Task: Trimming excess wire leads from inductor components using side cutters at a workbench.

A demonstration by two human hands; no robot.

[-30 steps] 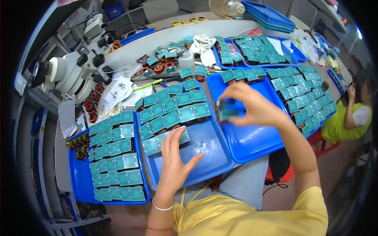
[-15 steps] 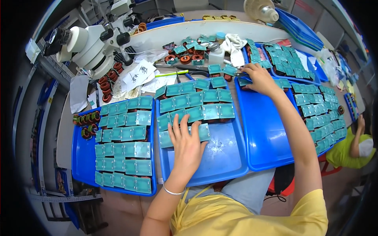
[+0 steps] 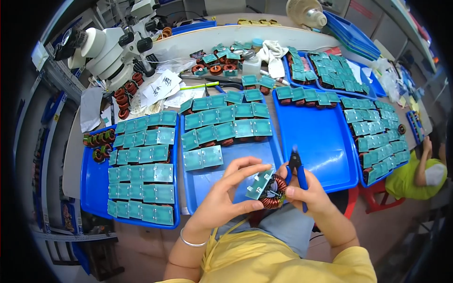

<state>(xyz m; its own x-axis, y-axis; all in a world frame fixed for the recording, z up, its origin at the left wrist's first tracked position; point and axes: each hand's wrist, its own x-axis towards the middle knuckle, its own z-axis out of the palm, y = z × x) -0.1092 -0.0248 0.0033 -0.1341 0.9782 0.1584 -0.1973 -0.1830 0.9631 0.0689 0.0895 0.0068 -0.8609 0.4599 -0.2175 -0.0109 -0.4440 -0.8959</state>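
Observation:
In front of my body, my left hand point(image 3: 218, 202) grips a green circuit board point(image 3: 257, 185) by its edges. A copper-wound toroidal coil point(image 3: 273, 198) is attached to the board, which is tilted on its side. My right hand point(image 3: 315, 197) has blue-handled side cutters point(image 3: 295, 166) in its palm, jaws pointing away from me; its fingertips touch the coil's right side. Beneath my left hand lies the middle blue tray point(image 3: 247, 152), with rows of similar boards in its far part. Another blue tray point(image 3: 314, 153), right of it, has one row of boards along its far edge.
A left tray point(image 3: 94, 181) and a far-right tray point(image 3: 357, 162) carry many boards. A microscope point(image 3: 106, 54), papers point(image 3: 164, 87), a bottle point(image 3: 251, 63) and a fan point(image 3: 306, 13) stand farther back. Another person's yellow-green sleeve point(image 3: 410, 179) shows at right.
My left hand has lifted a board with its coil from the middle tray's near row. My right hand has come back from the far tray edge, now with side cutters.

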